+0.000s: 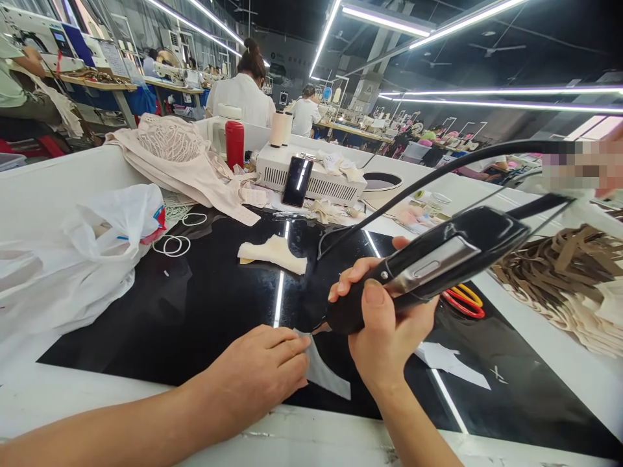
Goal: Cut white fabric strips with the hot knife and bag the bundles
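Observation:
My right hand (384, 324) grips a black corded hand tool (438, 259) with a silver panel, its tip down near the black glass worktop (195, 311). My left hand (257, 370) lies flat on the glass, fingertips pressing a small pale translucent fabric piece (324, 373) just beside the tool's tip. The tool's black cable (438, 172) arcs up and to the right.
A cream fabric piece (272, 254) lies further back on the glass. A white plastic bag (82, 259) sits left, lace garments (180, 162) behind it, a white box (311, 178) with a phone (296, 181), a red bottle (234, 144), brown strips (559, 266) right, red-yellow scissors handles (464, 301). Other workers sit behind.

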Available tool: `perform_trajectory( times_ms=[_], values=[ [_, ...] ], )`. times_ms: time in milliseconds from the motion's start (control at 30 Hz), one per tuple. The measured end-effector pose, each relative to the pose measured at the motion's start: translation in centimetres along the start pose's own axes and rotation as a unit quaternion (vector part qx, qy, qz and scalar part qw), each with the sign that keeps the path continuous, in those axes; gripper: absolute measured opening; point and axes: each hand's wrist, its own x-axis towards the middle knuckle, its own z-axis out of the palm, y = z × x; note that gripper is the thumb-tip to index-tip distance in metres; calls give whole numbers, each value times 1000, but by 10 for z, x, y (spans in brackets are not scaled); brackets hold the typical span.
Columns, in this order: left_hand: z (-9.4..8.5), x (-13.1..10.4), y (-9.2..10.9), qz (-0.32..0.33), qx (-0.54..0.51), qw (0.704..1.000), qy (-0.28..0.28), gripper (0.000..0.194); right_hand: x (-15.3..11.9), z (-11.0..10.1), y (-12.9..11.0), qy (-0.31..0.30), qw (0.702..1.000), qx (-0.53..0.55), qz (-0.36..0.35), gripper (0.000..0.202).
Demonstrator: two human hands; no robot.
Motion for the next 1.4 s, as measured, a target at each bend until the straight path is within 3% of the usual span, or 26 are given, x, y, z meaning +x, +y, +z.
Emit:
perform_trajectory(
  times_ms=[667,1400],
  values=[
    [7,-2,-1,14,22,1000,11,17,-1,7,8,1,1000,23,-19,47],
    [7,-2,0,15,41,999,33,19,-1,15,10,0,999,41,7,44]
  ],
)
